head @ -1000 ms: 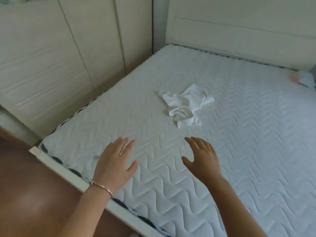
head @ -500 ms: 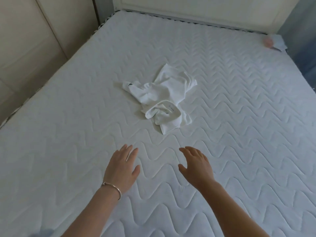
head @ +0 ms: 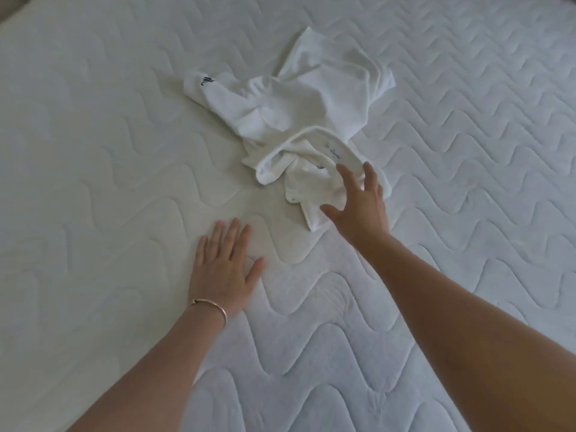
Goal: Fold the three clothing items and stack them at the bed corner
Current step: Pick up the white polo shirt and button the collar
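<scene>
R hand fingers wide over crumpled white clothes; L hand flat, fingers spread on mattress.

A white mattress quilted with wavy stitched lines is shown, filling nearly the whole view. A thin bracelet is seen lower left.

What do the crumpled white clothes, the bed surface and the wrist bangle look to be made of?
White clothes: soft matte knit, probably cotton; limp folds, ribbed edge. Mattress: padded white fabric, stitched in wavy quilting. Bangle: thin metal, rose-gold sheen.
</scene>
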Motion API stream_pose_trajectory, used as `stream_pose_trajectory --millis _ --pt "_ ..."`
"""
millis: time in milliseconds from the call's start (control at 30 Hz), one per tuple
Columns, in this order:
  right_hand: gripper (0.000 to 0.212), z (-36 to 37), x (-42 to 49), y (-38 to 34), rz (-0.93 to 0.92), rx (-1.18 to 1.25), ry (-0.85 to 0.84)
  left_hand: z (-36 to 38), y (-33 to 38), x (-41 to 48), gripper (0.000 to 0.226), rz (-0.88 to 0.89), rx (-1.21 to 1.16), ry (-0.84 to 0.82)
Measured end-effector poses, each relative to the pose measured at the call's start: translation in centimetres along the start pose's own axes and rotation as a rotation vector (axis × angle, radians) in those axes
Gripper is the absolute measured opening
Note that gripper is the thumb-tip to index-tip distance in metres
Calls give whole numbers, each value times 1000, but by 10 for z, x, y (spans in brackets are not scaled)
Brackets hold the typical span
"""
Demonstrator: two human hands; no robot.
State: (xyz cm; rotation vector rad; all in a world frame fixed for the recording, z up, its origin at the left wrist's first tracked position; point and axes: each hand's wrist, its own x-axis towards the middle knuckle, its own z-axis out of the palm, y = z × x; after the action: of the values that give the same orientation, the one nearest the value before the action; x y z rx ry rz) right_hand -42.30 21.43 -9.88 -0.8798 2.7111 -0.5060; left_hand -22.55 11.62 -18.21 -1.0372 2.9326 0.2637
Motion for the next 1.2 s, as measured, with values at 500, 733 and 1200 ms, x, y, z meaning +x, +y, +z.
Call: stream_pose_trajectory --millis 500,733,1200 --pt "31 13 19 8 67 354 120 9 -3 2 60 -4 -30 81" --pt "31 -27 -55 -3 -137 309 189 -19 4 8 64 -85 -121 -179" --pt "39 -227 -250 -38 -497 282 226 -210 105 -127 51 -119 -826 105"
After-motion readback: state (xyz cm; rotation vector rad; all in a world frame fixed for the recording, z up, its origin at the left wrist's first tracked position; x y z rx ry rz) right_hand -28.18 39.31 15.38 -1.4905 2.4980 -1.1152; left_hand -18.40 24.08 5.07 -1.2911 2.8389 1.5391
